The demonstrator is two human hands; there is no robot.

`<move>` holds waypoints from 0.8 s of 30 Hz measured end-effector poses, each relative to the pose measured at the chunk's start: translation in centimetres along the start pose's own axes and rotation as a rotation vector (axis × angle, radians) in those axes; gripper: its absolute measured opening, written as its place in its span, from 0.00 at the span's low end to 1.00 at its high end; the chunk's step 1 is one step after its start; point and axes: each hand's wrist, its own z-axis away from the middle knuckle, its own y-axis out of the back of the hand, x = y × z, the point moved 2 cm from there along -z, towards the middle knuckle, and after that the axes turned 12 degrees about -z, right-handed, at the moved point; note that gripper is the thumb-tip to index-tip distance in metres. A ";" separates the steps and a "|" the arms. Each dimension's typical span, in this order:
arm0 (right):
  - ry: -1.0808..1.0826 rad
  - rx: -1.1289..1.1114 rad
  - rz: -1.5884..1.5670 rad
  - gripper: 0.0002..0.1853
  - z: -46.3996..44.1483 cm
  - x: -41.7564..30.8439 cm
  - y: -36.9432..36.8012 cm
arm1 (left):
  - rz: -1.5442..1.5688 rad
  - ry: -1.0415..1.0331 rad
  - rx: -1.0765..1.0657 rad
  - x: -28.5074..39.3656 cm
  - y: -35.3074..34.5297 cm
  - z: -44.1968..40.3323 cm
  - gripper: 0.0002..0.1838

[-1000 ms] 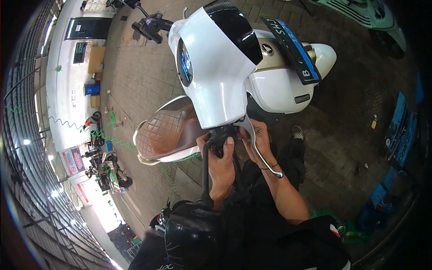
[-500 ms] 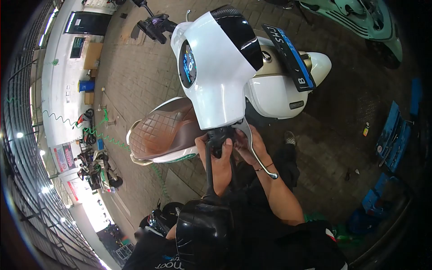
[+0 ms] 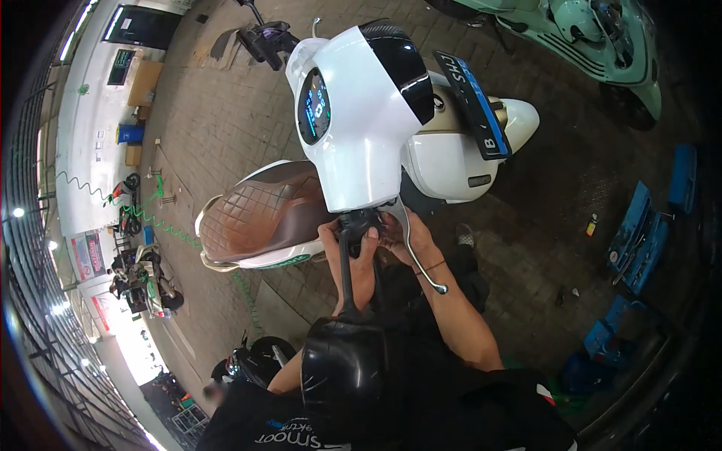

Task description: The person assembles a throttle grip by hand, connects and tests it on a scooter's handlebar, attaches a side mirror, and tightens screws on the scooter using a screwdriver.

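Observation:
A white scooter stands in front of me, with its handlebar end pointing towards me. My left hand is closed around the black handlebar switch housing, its thumb pressed on the near side. Beside it, my right hand has its fingers bent in at the same housing, behind the silver brake lever; whatever its fingertips pinch is hidden. A black rear-view mirror on a dark stem rises between my forearms, close to my chest.
The brown quilted seat lies to the left, the number plate at the upper right. Blue toolbox trays sit on the floor at right. A green scooter is top right. A coiled green hose runs at left.
The view has shifted slightly, so the scooter's lower end and seat appear further left. Both hands stay at the switch housing, with little visible change in their hold.

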 end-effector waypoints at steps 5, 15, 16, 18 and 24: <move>0.000 0.051 0.266 0.04 0.2 -1.0 1.1 | -0.083 -0.117 -0.001 0.3 0.2 -0.5 0.27; 0.069 -0.164 0.728 0.18 2.9 0.5 3.1 | -0.136 -0.120 0.044 -2.2 -0.6 -1.2 0.30; 0.138 -0.175 0.547 0.21 2.5 1.3 2.6 | -0.144 -0.112 0.052 -2.4 -0.6 -1.1 0.30; 0.074 -0.349 0.633 0.28 1.7 1.2 2.4 | -0.082 -0.013 -0.019 -2.8 -1.1 -0.5 0.34; -0.032 -0.331 0.348 0.26 2.0 2.0 2.6 | -0.235 0.036 0.003 -2.4 -0.5 0.2 0.35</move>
